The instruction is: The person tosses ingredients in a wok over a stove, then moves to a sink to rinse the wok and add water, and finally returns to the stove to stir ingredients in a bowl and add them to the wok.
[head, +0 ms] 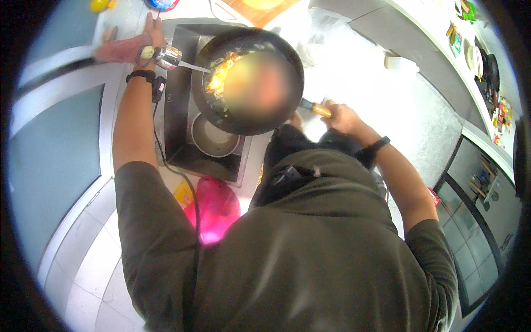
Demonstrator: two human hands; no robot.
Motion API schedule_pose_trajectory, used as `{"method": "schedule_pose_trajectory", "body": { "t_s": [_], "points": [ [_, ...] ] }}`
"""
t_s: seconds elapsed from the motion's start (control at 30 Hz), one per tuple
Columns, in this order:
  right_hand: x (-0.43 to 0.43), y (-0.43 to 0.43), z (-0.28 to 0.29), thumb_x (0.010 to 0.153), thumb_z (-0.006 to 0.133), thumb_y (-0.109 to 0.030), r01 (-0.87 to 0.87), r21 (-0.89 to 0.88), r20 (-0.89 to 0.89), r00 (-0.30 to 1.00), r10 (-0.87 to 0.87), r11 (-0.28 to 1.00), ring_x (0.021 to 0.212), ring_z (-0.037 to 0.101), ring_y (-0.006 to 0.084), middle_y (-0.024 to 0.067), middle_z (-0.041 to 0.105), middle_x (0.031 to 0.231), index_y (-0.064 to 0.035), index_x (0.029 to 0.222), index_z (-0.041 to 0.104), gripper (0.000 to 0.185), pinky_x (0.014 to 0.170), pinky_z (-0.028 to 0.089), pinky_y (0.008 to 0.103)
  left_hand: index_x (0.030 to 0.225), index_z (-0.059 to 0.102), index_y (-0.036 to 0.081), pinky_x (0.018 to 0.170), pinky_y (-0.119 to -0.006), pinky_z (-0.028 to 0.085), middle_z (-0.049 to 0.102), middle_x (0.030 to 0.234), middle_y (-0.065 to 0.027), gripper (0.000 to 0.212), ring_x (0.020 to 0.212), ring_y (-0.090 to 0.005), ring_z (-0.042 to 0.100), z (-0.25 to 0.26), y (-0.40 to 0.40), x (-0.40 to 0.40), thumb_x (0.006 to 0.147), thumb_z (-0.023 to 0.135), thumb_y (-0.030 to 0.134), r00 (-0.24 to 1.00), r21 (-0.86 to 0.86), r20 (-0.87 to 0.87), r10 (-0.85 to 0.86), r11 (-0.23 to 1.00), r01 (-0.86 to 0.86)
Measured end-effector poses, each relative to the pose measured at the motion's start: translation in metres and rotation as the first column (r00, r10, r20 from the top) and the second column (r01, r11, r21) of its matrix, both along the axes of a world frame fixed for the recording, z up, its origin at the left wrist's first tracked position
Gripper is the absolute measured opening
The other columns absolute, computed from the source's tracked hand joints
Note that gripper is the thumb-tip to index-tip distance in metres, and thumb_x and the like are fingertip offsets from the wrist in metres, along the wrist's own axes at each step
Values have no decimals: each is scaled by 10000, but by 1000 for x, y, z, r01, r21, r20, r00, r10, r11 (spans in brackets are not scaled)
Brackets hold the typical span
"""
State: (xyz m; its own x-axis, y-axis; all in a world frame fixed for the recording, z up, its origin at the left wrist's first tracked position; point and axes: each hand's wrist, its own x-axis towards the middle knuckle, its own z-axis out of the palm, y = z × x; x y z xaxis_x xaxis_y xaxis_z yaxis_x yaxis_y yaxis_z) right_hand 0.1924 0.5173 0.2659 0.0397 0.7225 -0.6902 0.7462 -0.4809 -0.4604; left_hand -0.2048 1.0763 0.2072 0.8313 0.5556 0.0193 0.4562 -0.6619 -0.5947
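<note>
My right hand (342,118) grips the wood-coloured handle (321,110) of a dark wok (299,62), which is over a steel sink (176,103). Yellow and white food, looking like egg, with green bits (220,79) lies in the wok; a blurred patch hides much of its inside. My left hand (154,32) is beyond a chrome faucet (169,57), fingers extended; whether it touches the faucet is unclear. A thin pale stream (195,67) runs from the faucet to the wok. A reddish tapered thing (124,49) lies by my left wrist.
A round metal bowl (215,139) sits in the sink below the wok. Near my left upper arm is a pink plastic thing (218,207). A wooden board (249,12) lies beyond the sink. A white container (401,64) stands to the right, near grey cabinets (419,54).
</note>
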Motion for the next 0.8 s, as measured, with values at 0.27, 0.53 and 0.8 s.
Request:
{"method": "schedule_pose_trajectory", "body": {
  "t_s": [0.27, 0.53, 0.8],
  "points": [
    [-2, -2, 2, 827, 677, -353, 45, 62, -63, 997, -41, 997, 821, 683, 358, 217, 697, 856, -3, 1008, 702, 395, 804, 545, 452, 1016, 643, 36, 974, -322, 414, 571, 1074, -126, 230, 1109, -262, 547, 33, -22, 28, 841, 547, 150, 993, -37, -75, 93, 995, -96],
    [-2, 4, 15, 826, 703, -348, 65, -7, -117, 991, -66, 998, 759, 671, 337, 192, 688, 783, 22, 1010, 692, 413, 759, 523, 416, 943, 655, 100, 927, -327, 437, 600, 1021, -103, 127, 1099, -211, 557, 41, -47, 39, 848, 575, 126, 966, 14, -110, 236, 972, -236],
    [3, 7, 20, 842, 688, -357, 10, -108, -196, 980, -31, 994, 767, 670, 317, 205, 689, 810, 51, 1001, 673, 438, 744, 510, 411, 1144, 638, 33, 959, -408, 476, 634, 1169, -179, 309, 1171, -303, 577, 58, -145, -21, 861, 540, 108, 955, -319, -244, 170, 916, -245]
  ]
}}
